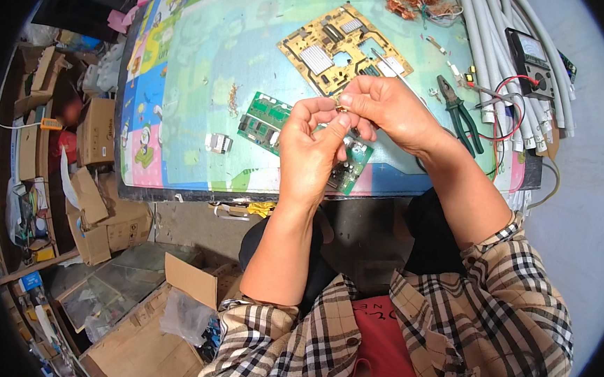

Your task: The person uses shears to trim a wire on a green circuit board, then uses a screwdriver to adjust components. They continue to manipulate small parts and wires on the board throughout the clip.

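Observation:
My left hand (310, 143) and my right hand (386, 110) meet above the near part of the table. The fingertips of both are pinched together on a tiny yellowish piece (342, 109), too small for me to name. Under my left hand lies a green circuit board (256, 129), partly covered by that hand. Beyond my fingers rests a larger tan circuit board (319, 39) with silver heat sinks and cut-out openings. A soldering iron or similar thin rod (394, 70) slants over its right side, its lower end hidden behind my right hand.
Dark green-handled pliers (461, 115) lie right of my hand. A black multimeter (531, 61) with red leads rests on white tubes (482, 40). Copper wire scraps (416, 2) sit at the back. A small metal part (217, 143) lies at left. Cardboard boxes (99, 132) fill shelves left of the table.

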`<action>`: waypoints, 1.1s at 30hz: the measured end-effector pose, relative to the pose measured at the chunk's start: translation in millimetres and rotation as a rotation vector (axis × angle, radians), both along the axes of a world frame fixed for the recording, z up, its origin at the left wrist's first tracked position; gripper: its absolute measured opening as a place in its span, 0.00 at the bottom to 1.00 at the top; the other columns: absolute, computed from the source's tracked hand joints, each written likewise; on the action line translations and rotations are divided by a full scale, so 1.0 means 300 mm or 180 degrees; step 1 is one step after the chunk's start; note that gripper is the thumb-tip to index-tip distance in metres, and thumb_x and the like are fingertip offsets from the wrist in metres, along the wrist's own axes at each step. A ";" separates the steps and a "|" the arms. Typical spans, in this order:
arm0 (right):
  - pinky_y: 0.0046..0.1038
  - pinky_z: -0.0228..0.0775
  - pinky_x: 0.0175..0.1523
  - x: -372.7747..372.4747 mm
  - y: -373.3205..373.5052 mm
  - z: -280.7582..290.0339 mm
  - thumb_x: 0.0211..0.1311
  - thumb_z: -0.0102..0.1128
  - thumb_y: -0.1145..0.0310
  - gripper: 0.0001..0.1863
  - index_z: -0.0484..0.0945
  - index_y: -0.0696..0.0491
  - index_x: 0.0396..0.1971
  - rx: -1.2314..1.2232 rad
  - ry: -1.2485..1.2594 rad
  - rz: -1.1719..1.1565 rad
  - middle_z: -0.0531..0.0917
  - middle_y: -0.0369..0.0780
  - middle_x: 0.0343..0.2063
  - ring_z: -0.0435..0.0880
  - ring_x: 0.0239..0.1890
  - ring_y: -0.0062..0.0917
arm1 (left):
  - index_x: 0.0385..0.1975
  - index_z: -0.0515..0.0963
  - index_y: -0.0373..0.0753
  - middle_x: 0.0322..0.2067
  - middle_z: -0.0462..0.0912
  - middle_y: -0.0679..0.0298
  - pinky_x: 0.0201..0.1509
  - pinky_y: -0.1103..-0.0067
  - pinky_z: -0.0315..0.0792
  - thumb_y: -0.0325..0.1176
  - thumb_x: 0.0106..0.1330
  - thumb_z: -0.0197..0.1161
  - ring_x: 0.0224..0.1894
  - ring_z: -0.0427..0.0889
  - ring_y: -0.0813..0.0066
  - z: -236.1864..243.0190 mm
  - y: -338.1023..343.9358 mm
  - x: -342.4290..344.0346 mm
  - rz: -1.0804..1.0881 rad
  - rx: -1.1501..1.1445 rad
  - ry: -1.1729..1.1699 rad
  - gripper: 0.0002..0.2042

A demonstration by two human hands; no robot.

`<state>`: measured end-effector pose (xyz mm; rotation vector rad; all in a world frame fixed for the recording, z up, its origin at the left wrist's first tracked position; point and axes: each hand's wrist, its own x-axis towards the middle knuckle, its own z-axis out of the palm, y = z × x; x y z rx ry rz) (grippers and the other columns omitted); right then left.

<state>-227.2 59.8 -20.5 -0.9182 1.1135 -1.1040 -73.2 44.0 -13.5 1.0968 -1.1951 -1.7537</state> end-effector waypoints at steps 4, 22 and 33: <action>0.15 0.59 0.21 0.003 -0.001 -0.003 0.64 0.56 0.63 0.13 0.75 0.56 0.24 0.0008 0.0091 -0.0019 0.76 0.33 0.17 0.70 0.16 0.12 | 0.36 0.72 0.36 0.26 0.80 0.65 0.18 0.91 0.56 0.31 0.60 0.65 0.18 0.68 0.89 -0.010 -0.010 0.016 -0.0221 0.0022 -0.0075 0.10; 0.15 0.56 0.19 0.027 -0.007 -0.040 0.62 0.58 0.55 0.18 0.75 0.55 0.22 0.0226 0.0006 0.0020 0.75 0.32 0.17 0.67 0.16 0.11 | 0.33 0.70 0.35 0.23 0.74 0.68 0.23 0.87 0.61 0.32 0.69 0.52 0.22 0.66 0.87 -0.059 -0.007 0.016 -0.0190 -0.1229 -0.0924 0.06; 0.15 0.56 0.22 0.015 0.011 -0.009 0.59 0.61 0.62 0.11 0.77 0.55 0.26 0.0173 -0.0103 0.0606 0.75 0.32 0.19 0.67 0.18 0.11 | 0.29 0.69 0.35 0.18 0.69 0.67 0.25 0.80 0.61 0.33 0.72 0.47 0.22 0.64 0.82 -0.060 -0.018 0.026 0.0118 -0.1264 -0.0878 0.10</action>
